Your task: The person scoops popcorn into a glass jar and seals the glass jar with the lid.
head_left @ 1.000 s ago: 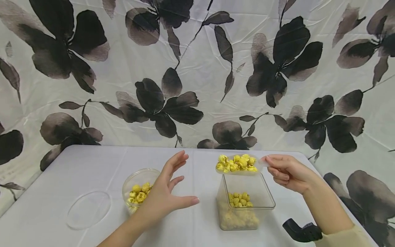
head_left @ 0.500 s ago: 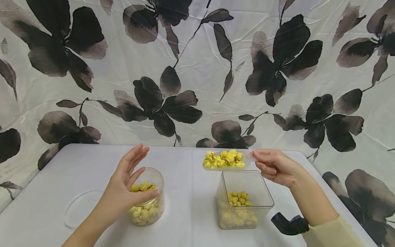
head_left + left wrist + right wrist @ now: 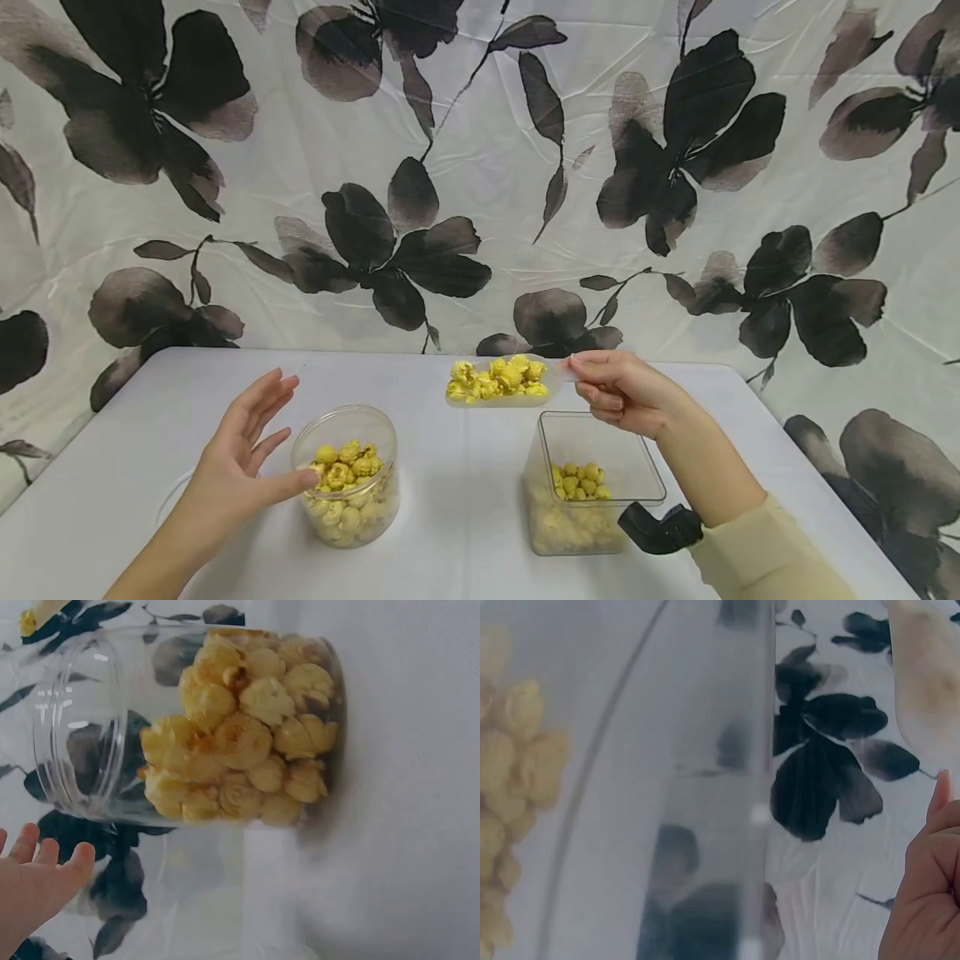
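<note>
I see the person's right hand point(image 3: 624, 393) pinching a translucent scoop point(image 3: 508, 402), heaped with yellow popcorn point(image 3: 502, 379), in the air to the right of the round jar point(image 3: 375, 435). The left hand point(image 3: 238, 467), holding nothing, fingers spread, is just left of the jar. A square container point(image 3: 577, 442) stands right of it on the tabletop point(image 3: 450, 542).
</note>
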`<action>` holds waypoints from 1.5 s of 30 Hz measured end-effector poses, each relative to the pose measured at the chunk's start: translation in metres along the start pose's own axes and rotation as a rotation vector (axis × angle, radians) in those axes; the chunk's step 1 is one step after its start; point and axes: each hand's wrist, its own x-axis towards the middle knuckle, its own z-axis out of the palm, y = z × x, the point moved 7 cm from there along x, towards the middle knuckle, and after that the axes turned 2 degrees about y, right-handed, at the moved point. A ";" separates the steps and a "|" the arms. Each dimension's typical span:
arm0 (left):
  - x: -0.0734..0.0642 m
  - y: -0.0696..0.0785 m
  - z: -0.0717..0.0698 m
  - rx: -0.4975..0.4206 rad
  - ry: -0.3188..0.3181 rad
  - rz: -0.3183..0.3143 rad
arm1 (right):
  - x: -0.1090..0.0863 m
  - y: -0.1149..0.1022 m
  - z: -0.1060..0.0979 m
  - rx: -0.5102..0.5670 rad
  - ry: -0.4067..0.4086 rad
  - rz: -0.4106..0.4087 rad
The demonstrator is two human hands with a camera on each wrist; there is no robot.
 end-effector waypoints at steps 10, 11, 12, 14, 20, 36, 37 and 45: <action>-0.010 -0.041 0.003 0.162 -0.106 -0.177 | 0.027 0.018 0.025 -0.016 0.067 0.064; -0.011 -0.044 0.004 0.165 -0.116 -0.204 | 0.029 0.020 0.028 -0.016 0.068 0.070; -0.012 -0.046 0.005 0.167 -0.123 -0.229 | 0.031 0.021 0.031 -0.021 0.068 0.075; -0.014 -0.050 0.007 0.171 -0.136 -0.269 | 0.036 0.023 0.037 -0.026 0.067 0.082; -0.016 -0.055 0.010 0.183 -0.168 -0.317 | 0.049 0.032 0.049 -0.064 0.103 0.112; -0.018 -0.059 0.013 0.226 -0.197 -0.351 | 0.073 0.041 0.073 -0.305 0.216 0.131; -0.017 -0.059 0.013 0.230 -0.195 -0.349 | 0.073 0.039 0.075 -0.330 0.218 0.123; -0.017 -0.058 0.013 0.223 -0.188 -0.344 | 0.079 0.025 0.091 -0.521 0.199 0.035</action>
